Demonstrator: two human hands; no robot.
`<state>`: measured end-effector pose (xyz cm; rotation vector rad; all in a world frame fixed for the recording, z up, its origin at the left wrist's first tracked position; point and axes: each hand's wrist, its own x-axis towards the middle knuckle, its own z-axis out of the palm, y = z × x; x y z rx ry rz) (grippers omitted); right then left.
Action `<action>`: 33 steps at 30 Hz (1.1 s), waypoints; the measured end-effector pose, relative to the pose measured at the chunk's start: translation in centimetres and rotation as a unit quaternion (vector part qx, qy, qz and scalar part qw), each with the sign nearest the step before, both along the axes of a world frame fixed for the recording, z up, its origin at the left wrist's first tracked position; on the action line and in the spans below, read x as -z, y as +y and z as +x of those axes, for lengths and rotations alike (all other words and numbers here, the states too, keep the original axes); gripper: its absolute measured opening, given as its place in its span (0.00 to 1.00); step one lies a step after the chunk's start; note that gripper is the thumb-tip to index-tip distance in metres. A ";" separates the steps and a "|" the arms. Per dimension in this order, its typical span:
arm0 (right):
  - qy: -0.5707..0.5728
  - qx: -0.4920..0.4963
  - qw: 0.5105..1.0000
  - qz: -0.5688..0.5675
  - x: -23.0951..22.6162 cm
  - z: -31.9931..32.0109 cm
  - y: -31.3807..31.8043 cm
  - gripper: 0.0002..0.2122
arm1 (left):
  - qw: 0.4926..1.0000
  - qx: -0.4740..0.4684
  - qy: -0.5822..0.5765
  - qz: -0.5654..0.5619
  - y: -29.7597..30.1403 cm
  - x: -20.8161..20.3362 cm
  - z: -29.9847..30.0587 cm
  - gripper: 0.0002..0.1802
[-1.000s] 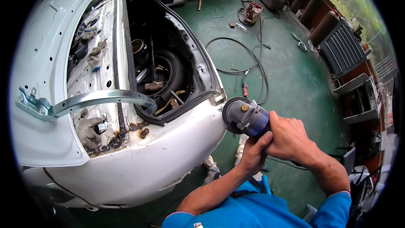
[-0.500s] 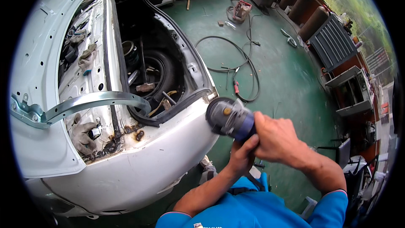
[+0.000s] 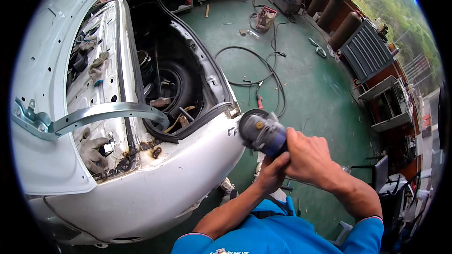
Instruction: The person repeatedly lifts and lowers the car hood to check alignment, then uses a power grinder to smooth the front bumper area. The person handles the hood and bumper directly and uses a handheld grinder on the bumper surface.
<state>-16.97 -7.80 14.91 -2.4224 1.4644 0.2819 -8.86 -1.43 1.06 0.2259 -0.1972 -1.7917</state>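
Observation:
Both my hands are wrapped around an angle grinder (image 3: 269, 138) with a dark disc and a grey and blue body. My right hand (image 3: 308, 157) grips the rear of its body from the right. Below and to the left, my left hand (image 3: 273, 171) closes on the handle end. The disc is at the rear corner of a white car body (image 3: 183, 160), beside a few small grey marks on the paint. Whether disc and panel touch, I cannot tell. The trunk stands open, with a spare tire (image 3: 186, 87) and a hammer (image 3: 160, 102) inside.
A raised trunk lid (image 3: 40, 66) and its metal hinge arm (image 3: 108, 109) stand at left. Gloves (image 3: 92, 153) lie on the body panel. A cable (image 3: 278, 82) loops across the green floor (image 3: 320, 108). Gas cylinders (image 3: 335, 2) and a grey tool cabinet (image 3: 367, 49) line the right.
The grinder has shifted slightly to the right, away from the car's corner, and grey marks on the paint now show beside it. Both hands keep their grip.

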 end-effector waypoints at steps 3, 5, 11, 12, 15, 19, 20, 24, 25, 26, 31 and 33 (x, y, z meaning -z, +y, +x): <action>-0.016 -0.026 0.999 -0.019 0.1 0.2 -1.0 0.18 | 1.000 -0.016 -0.008 0.010 -0.9 -0.5 0.3 0.33; 0.000 0.002 1.000 -0.021 -0.2 0.1 -1.9 0.18 | 1.000 0.017 0.002 0.020 -2.2 -0.4 0.1 0.33; -0.001 -0.053 0.999 -0.013 -0.9 1.0 -2.2 0.17 | 0.999 -0.042 -0.025 0.002 -1.9 -1.5 0.2 0.31; -0.010 -0.065 0.997 -0.031 -0.8 1.0 -2.6 0.17 | 0.999 -0.038 -0.024 0.006 -2.3 -1.5 0.3 0.31; 0.023 -0.022 0.999 -0.002 -1.9 1.1 -3.0 0.17 | 1.000 -0.016 -0.014 0.012 -2.7 -0.8 0.0 0.33; 0.002 -0.060 0.998 -0.012 -1.4 1.6 -2.1 0.16 | 0.999 -0.037 -0.006 0.002 -1.6 -1.4 0.4 0.33; 0.001 -0.053 0.998 -0.020 -1.3 1.4 -2.4 0.16 | 1.000 -0.029 0.010 0.007 -2.1 -1.3 0.5 0.34; 0.012 -0.035 0.999 -0.030 -1.4 1.0 -2.9 0.16 | 1.000 -0.003 0.011 0.014 -3.0 -0.6 -0.2 0.32; 0.017 -0.028 0.999 -0.028 -1.6 0.8 -2.9 0.16 | 1.000 0.000 0.003 0.009 -3.1 -0.8 -0.4 0.30; 0.013 -0.032 0.999 -0.025 -1.5 1.1 -2.6 0.16 | 1.000 -0.026 -0.001 0.006 -2.6 -1.0 -0.3 0.29; 0.004 -0.038 0.999 -0.021 -1.5 1.7 -2.9 0.15 | 0.999 -0.029 -0.018 0.006 -2.7 -1.3 0.8 0.28; 0.014 -0.015 1.000 -0.009 -2.1 1.7 -3.2 0.15 | 1.000 -0.008 -0.010 0.026 -3.1 -1.3 0.4 0.28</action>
